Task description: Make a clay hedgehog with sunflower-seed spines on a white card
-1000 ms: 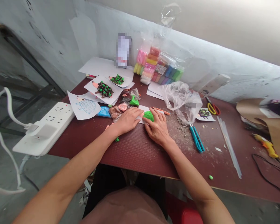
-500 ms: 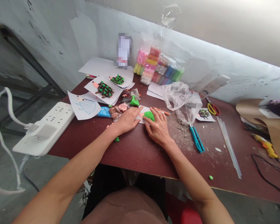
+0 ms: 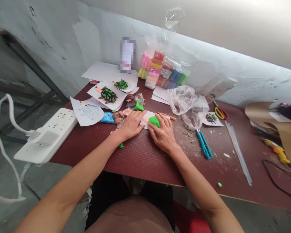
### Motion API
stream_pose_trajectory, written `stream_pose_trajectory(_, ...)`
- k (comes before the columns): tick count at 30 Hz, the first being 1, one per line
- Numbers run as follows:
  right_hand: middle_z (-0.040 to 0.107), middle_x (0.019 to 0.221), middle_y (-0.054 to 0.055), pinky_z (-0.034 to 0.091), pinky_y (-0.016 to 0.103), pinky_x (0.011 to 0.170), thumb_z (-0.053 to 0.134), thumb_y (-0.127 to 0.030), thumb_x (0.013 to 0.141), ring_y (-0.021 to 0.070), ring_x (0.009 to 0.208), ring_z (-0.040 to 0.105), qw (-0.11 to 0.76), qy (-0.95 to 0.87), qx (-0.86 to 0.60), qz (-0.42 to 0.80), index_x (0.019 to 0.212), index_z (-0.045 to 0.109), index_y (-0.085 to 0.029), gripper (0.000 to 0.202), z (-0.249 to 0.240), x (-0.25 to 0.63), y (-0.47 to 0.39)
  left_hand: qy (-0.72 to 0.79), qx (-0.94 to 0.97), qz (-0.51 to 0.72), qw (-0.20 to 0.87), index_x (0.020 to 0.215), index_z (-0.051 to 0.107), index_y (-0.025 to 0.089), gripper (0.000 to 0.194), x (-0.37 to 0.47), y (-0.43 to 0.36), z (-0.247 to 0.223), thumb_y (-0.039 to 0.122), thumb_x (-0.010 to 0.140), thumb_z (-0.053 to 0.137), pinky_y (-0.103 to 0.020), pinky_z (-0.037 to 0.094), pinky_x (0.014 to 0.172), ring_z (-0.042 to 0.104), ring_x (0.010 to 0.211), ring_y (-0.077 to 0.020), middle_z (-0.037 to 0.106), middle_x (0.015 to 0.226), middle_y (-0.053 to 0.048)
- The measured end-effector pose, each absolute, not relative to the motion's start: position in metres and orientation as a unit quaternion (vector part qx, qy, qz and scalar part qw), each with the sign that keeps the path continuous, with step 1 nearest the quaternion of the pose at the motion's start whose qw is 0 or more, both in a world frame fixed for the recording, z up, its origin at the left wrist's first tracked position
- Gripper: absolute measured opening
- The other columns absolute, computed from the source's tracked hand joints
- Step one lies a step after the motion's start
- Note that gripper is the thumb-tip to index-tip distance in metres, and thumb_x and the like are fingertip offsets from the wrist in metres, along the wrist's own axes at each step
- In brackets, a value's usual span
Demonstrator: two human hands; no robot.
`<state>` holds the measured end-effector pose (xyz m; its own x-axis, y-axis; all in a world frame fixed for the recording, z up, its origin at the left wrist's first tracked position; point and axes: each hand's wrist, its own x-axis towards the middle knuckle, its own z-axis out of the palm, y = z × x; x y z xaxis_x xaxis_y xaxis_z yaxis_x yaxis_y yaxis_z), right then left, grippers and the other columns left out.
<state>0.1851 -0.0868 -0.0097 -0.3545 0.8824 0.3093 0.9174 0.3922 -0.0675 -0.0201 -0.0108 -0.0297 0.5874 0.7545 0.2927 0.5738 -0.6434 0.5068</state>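
Observation:
A patch of green modelling clay point(image 3: 153, 121) lies on a small white card point(image 3: 149, 114), with pink clay at its left end. My right hand point(image 3: 163, 131) rests over the patch, fingers spread and fingertips touching the green clay. At the card's left edge, my left hand point(image 3: 133, 124) lies flat with its fingers stretched out. Just beyond the left hand are a lump of green clay point(image 3: 138, 106) and wrapped brown clay point(image 3: 119, 118). An orange pencil-like stick point(image 3: 168, 116) lies behind the right hand.
Finished hedgehog cards point(image 3: 108, 94) and a blue hedgehog drawing point(image 3: 89, 111) lie left. Bagged clay point(image 3: 163, 72) stands against the wall. On the right are a teal cutter point(image 3: 204, 144), scissors point(image 3: 221, 113), glue sticks point(image 3: 239, 153) and a glue gun point(image 3: 277, 151). A power strip point(image 3: 47, 137) sits at the left edge.
My right hand has shifted slightly left over the green clay, its fingers still on it. The left hand stays at the card's edge. The whole view has moved a little.

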Motion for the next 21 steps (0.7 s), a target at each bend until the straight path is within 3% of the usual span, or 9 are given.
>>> stream_pose_trajectory(10, 0.037, 0.167, 0.008, 0.025, 0.058, 0.123, 0.052, -0.041, 0.103, 0.0335, 0.157, 0.025, 0.119, -0.832, -0.542, -0.018, 0.137, 0.068, -0.032, 0.039, -0.0130, 0.1807, -0.0840, 0.392, 0.862, 0.244, 0.210, 0.150, 0.045, 0.014, 0.059, -0.0239, -0.0104, -0.0294, 0.023, 0.094, 0.059, -0.047, 0.043, 0.117, 0.057, 0.135, -0.0272, 0.063, 0.143, -0.016)
stream_pose_trajectory(21, 0.040, 0.165, 0.014, 0.026, 0.058, 0.123, 0.052, -0.043, 0.103, 0.0355, 0.155, 0.029, 0.126, -0.836, -0.532, -0.038, 0.132, 0.070, -0.026, 0.039, -0.0152, 0.1821, -0.0855, 0.410, 0.855, 0.216, 0.232, 0.152, 0.042, 0.016, 0.064, -0.0235, -0.0119, -0.0217, 0.021, 0.091, 0.060, -0.047, 0.044, 0.116, 0.058, 0.132, -0.0277, 0.065, 0.139, -0.014)
